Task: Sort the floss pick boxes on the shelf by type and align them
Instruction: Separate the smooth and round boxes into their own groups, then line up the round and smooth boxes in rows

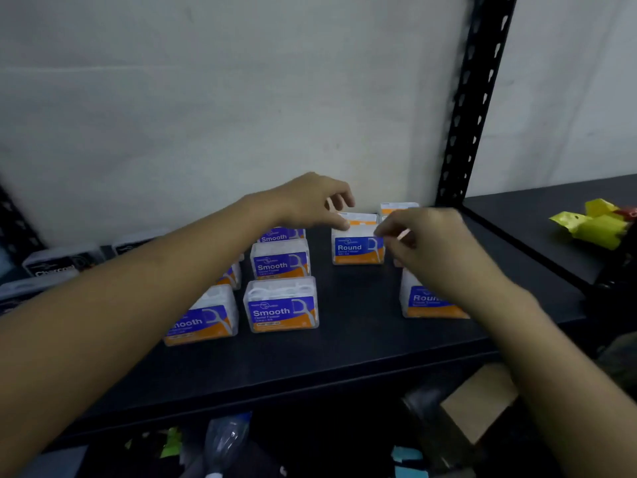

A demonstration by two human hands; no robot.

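Note:
A blue-and-orange "Round" floss pick box [357, 249] stands at the back of the dark shelf [344, 346]. My left hand [310, 201] pinches its top left corner and my right hand [427, 236] grips its right side. Another "Round" box [425, 301] sits near the front right, partly hidden by my right wrist. A further box [398, 207] stands behind against the wall. Several "Smooth" boxes stand in columns on the left, one at the front [281, 305], one behind it [280, 260], one under my left forearm [203, 319].
Black "Charcoal" boxes [58, 263] stand at the far left. A black perforated shelf post [472, 98] rises at the right. A yellow-green packet [593, 222] lies on the neighbouring shelf. A cardboard box [479, 401] and bags lie below the shelf.

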